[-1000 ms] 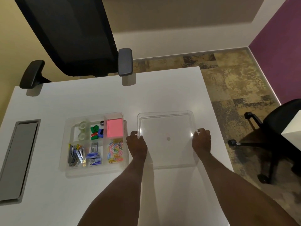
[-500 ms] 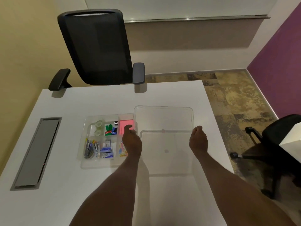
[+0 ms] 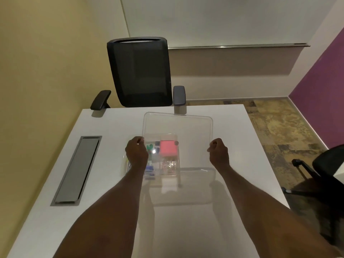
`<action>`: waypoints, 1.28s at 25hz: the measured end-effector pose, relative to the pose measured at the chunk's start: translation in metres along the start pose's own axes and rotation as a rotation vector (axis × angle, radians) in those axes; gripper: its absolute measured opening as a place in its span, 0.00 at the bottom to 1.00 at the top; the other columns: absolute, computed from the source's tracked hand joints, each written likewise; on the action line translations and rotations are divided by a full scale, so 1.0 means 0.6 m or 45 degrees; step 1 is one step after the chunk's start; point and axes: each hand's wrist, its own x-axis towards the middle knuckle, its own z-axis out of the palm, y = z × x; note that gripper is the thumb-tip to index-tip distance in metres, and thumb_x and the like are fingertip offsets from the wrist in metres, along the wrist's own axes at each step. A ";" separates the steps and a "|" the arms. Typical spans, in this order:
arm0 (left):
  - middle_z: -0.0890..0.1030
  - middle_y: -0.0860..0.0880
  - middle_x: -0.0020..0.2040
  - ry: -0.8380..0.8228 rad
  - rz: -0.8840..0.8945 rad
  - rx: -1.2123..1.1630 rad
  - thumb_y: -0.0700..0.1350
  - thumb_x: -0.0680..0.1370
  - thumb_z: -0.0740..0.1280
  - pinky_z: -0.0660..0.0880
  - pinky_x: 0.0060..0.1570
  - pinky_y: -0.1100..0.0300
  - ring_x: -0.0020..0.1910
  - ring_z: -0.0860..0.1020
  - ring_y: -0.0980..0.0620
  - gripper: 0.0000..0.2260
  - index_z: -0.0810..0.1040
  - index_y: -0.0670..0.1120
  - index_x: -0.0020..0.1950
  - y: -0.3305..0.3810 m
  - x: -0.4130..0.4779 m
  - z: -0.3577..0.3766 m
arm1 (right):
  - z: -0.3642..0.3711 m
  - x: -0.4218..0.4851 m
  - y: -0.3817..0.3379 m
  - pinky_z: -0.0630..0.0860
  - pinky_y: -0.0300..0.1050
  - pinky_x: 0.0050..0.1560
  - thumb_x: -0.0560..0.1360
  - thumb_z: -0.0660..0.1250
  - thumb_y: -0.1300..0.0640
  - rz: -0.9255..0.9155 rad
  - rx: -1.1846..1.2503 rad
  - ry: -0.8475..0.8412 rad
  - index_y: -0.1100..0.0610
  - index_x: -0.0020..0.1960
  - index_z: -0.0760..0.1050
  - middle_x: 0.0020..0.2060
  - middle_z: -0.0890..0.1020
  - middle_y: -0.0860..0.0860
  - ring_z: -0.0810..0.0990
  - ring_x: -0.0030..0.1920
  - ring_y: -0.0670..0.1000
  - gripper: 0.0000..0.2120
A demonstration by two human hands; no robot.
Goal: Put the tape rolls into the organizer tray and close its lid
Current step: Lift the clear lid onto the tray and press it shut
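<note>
— Where is the clear plastic lid?
— It is up in the air, tilted, with its far edge higher. Two hands hold it by its sides. The left hand pinches the left edge and the right hand pinches the right edge.
— And the clear plastic organizer tray?
— It sits on the white table, under the lid's left part. You see it through the lid. The left hand hides some of it.
— What is in it?
— A pink block of sticky notes in a far slot, some green bits beside it, and coloured paper clips in a near slot. I cannot see the tape rolls.
— What else is around?
— A grey cover strip is set in the table, well to the left. A black mesh chair stands at the far side.
</note>
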 end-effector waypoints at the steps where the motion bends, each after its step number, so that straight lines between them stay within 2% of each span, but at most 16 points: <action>1: 0.86 0.39 0.55 0.043 0.011 0.001 0.39 0.83 0.66 0.76 0.57 0.56 0.56 0.83 0.41 0.10 0.85 0.38 0.57 -0.002 0.012 -0.022 | 0.011 -0.006 -0.022 0.76 0.47 0.40 0.79 0.56 0.67 -0.003 0.054 -0.001 0.63 0.51 0.74 0.43 0.85 0.60 0.82 0.45 0.59 0.09; 3: 0.86 0.39 0.54 0.115 0.038 0.004 0.41 0.83 0.67 0.73 0.54 0.58 0.55 0.83 0.42 0.10 0.86 0.39 0.58 -0.006 0.038 -0.061 | 0.030 -0.013 -0.063 0.76 0.45 0.38 0.82 0.59 0.64 -0.036 0.143 -0.018 0.64 0.52 0.77 0.43 0.86 0.61 0.82 0.42 0.57 0.09; 6: 0.88 0.38 0.47 0.103 0.091 -0.056 0.42 0.82 0.68 0.79 0.53 0.54 0.49 0.86 0.40 0.10 0.87 0.38 0.55 -0.017 0.075 -0.120 | 0.053 -0.022 -0.106 0.79 0.45 0.37 0.82 0.63 0.64 -0.084 0.328 -0.072 0.68 0.55 0.79 0.43 0.85 0.64 0.81 0.37 0.58 0.09; 8: 0.88 0.39 0.43 0.060 0.102 -0.134 0.42 0.82 0.69 0.82 0.54 0.51 0.45 0.87 0.41 0.10 0.87 0.38 0.54 -0.027 0.095 -0.154 | 0.063 -0.027 -0.122 0.83 0.52 0.44 0.81 0.64 0.66 -0.100 0.462 -0.138 0.70 0.57 0.78 0.46 0.84 0.67 0.83 0.40 0.61 0.09; 10: 0.88 0.38 0.45 -0.023 0.085 -0.231 0.42 0.82 0.69 0.84 0.55 0.47 0.45 0.87 0.41 0.09 0.87 0.38 0.55 -0.041 0.115 -0.181 | 0.072 -0.034 -0.131 0.83 0.59 0.55 0.81 0.64 0.68 -0.118 0.557 -0.202 0.72 0.58 0.77 0.50 0.83 0.70 0.84 0.47 0.66 0.09; 12: 0.88 0.39 0.48 -0.139 0.054 -0.312 0.42 0.82 0.69 0.84 0.56 0.46 0.48 0.87 0.41 0.10 0.86 0.38 0.58 -0.058 0.129 -0.200 | 0.080 -0.040 -0.137 0.80 0.60 0.61 0.81 0.64 0.69 -0.120 0.636 -0.237 0.73 0.59 0.77 0.54 0.82 0.71 0.83 0.53 0.67 0.09; 15: 0.88 0.42 0.55 -0.331 -0.068 -0.389 0.43 0.83 0.67 0.80 0.57 0.47 0.56 0.85 0.41 0.11 0.84 0.41 0.62 -0.082 0.146 -0.218 | 0.091 -0.043 -0.142 0.77 0.61 0.67 0.81 0.61 0.73 -0.061 0.750 -0.292 0.76 0.60 0.75 0.57 0.80 0.73 0.82 0.58 0.68 0.10; 18: 0.86 0.45 0.61 -0.578 -0.390 -0.538 0.47 0.84 0.64 0.76 0.64 0.45 0.61 0.82 0.42 0.12 0.83 0.44 0.62 -0.101 0.163 -0.230 | 0.094 -0.040 -0.140 0.76 0.59 0.68 0.79 0.62 0.73 0.084 0.913 -0.331 0.75 0.59 0.76 0.57 0.81 0.71 0.83 0.57 0.65 0.10; 20: 0.87 0.47 0.59 -0.697 -0.526 -0.574 0.53 0.85 0.63 0.75 0.64 0.45 0.57 0.82 0.46 0.15 0.83 0.47 0.62 -0.120 0.172 -0.240 | 0.098 -0.038 -0.137 0.77 0.57 0.65 0.80 0.65 0.68 0.141 0.959 -0.349 0.75 0.59 0.78 0.54 0.82 0.68 0.85 0.52 0.61 0.11; 22: 0.89 0.51 0.51 -0.710 -0.499 -0.538 0.55 0.84 0.66 0.75 0.58 0.49 0.52 0.83 0.49 0.13 0.83 0.48 0.58 -0.140 0.177 -0.243 | 0.107 -0.039 -0.132 0.79 0.57 0.62 0.81 0.68 0.62 0.160 0.952 -0.370 0.75 0.59 0.77 0.54 0.83 0.68 0.85 0.53 0.65 0.15; 24: 0.89 0.49 0.48 -0.689 -0.474 -0.494 0.50 0.82 0.70 0.75 0.55 0.51 0.49 0.84 0.49 0.09 0.83 0.47 0.57 -0.154 0.177 -0.236 | 0.118 -0.039 -0.129 0.81 0.54 0.57 0.79 0.71 0.61 0.196 0.916 -0.319 0.76 0.57 0.77 0.54 0.83 0.68 0.85 0.53 0.67 0.17; 28: 0.87 0.38 0.56 -0.774 -0.546 -0.466 0.42 0.80 0.74 0.75 0.48 0.55 0.47 0.83 0.46 0.15 0.79 0.41 0.65 -0.169 0.184 -0.220 | 0.151 -0.030 -0.124 0.81 0.61 0.59 0.75 0.74 0.66 0.280 0.830 -0.174 0.77 0.54 0.76 0.48 0.82 0.68 0.84 0.46 0.66 0.15; 30: 0.86 0.37 0.56 -0.812 -0.549 -0.421 0.39 0.79 0.73 0.76 0.47 0.56 0.45 0.83 0.47 0.14 0.81 0.37 0.63 -0.182 0.189 -0.209 | 0.170 -0.022 -0.120 0.80 0.64 0.60 0.74 0.73 0.70 0.339 0.787 -0.112 0.75 0.55 0.75 0.45 0.80 0.66 0.83 0.44 0.64 0.13; 32: 0.85 0.36 0.52 -0.750 -0.546 -0.385 0.36 0.79 0.73 0.77 0.46 0.57 0.45 0.82 0.44 0.11 0.82 0.33 0.60 -0.196 0.189 -0.190 | 0.185 -0.017 -0.114 0.81 0.63 0.60 0.74 0.73 0.72 0.395 0.708 -0.053 0.73 0.56 0.75 0.46 0.81 0.67 0.84 0.45 0.64 0.13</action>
